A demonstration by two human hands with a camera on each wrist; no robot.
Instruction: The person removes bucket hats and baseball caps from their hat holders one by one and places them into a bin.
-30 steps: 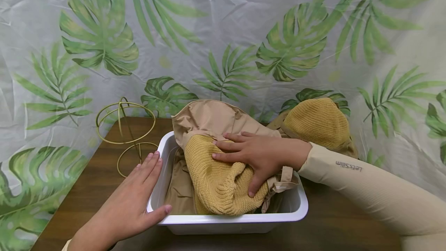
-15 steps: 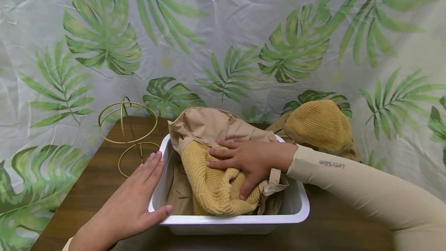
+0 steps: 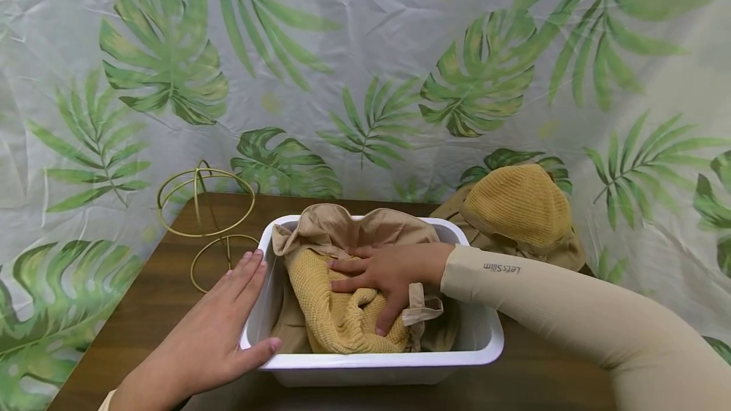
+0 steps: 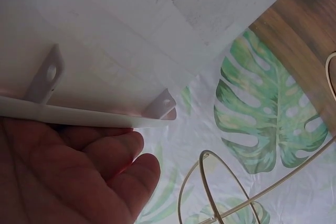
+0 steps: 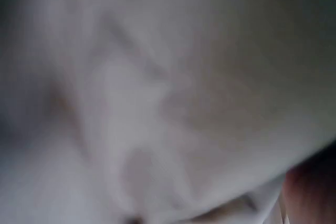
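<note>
A yellow knit hat (image 3: 311,300) with a beige cloth brim (image 3: 400,227) lies bunched inside a white plastic basin (image 3: 377,360). My right hand (image 3: 394,274) presses down on the knit part, fingers spread. A beige strap (image 3: 421,316) sticks up beside its wrist. On the basin's left side, my left hand (image 3: 214,322) rests along the rim with straight fingers, the thumb over the near corner. In the left wrist view, the fingers of that hand (image 4: 89,171) lie against the basin's lip. Blurred pale cloth (image 5: 173,87) fills most of the right wrist view. More tan cloth (image 3: 292,322) shows under the hat.
Behind the basin to the right sits a second yellow knit hat (image 3: 520,205) with a tan brim. A gold wire stand (image 3: 208,233) with rings is at the back left of the dark wooden table (image 3: 154,309). A leaf-patterned sheet (image 3: 377,37) hangs behind.
My right hand has pushed the hat down and leftward, deeper into the basin; the brim now stands lower. The left hand stays on the rim.
</note>
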